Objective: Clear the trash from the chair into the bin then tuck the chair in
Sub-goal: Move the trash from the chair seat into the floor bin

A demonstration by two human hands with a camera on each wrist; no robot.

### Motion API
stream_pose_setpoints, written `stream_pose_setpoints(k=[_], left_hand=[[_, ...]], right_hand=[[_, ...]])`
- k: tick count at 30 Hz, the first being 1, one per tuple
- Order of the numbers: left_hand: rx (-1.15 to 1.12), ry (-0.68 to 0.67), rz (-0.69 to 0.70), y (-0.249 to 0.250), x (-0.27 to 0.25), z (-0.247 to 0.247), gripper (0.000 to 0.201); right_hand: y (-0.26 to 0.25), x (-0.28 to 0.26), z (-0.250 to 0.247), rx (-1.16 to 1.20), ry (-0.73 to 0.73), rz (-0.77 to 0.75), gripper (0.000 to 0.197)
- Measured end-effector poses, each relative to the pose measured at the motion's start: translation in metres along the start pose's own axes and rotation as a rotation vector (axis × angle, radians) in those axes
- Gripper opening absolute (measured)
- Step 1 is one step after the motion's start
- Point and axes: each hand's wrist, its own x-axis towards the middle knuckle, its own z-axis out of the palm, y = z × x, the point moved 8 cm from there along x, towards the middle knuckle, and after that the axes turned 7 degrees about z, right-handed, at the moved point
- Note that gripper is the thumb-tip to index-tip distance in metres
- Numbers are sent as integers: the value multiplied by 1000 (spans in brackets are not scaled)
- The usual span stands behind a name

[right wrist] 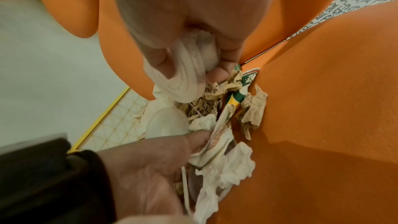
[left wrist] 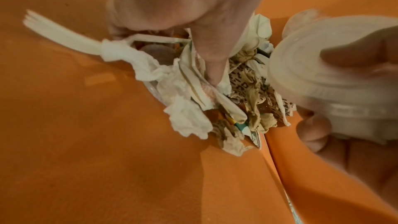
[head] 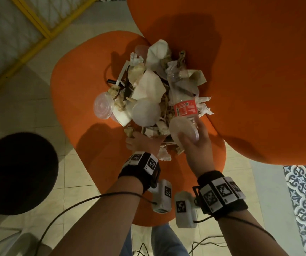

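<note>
**Both my hands in the trash on the chair**

From the head camera, the trash pile (head: 154,89) sits on the orange chair (head: 78,93), and the black bin (head: 17,172) stands on the floor to my left. My right hand (head: 194,143) wraps the base of the plastic bottle (head: 183,108).

Left wrist view: my left hand (left wrist: 183,6) pokes one straight finger into crumpled napkins (left wrist: 185,118).

Right wrist view: my right fingers (right wrist: 224,72) curl round the bottle's base.

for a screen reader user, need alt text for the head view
Seen from above, a person's right hand grips the base of a clear plastic bottle lying on a trash pile on an orange chair seat, while the left hand reaches into the pile's near edge. A dark round bin stands on the tiled floor at left.
</note>
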Motion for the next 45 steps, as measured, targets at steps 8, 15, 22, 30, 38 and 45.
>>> stream_pose_setpoints(k=[8, 15, 22, 30, 38, 45], left_hand=[[-530, -70, 67, -1, -1, 10, 79], [-605, -92, 42, -4, -7, 0, 51], [-649, -160, 21, -28, -17, -17, 15], [-780, -61, -7, -72, -20, -46, 10], [-818, -130, 70, -109, -28, -71, 36], [-932, -48, 15, -241, -50, -135, 58]], right_hand=[[1, -5, 1, 13, -23, 12, 64], [-6, -9, 2, 11, -21, 16, 61], [-16, -22, 21, 20, -52, 5, 61], [-21, -34, 63, -31, -132, -33, 62], [-30, -63, 95, -108, -243, -144, 68], [44, -128, 176, -359, -484, -56, 46]])
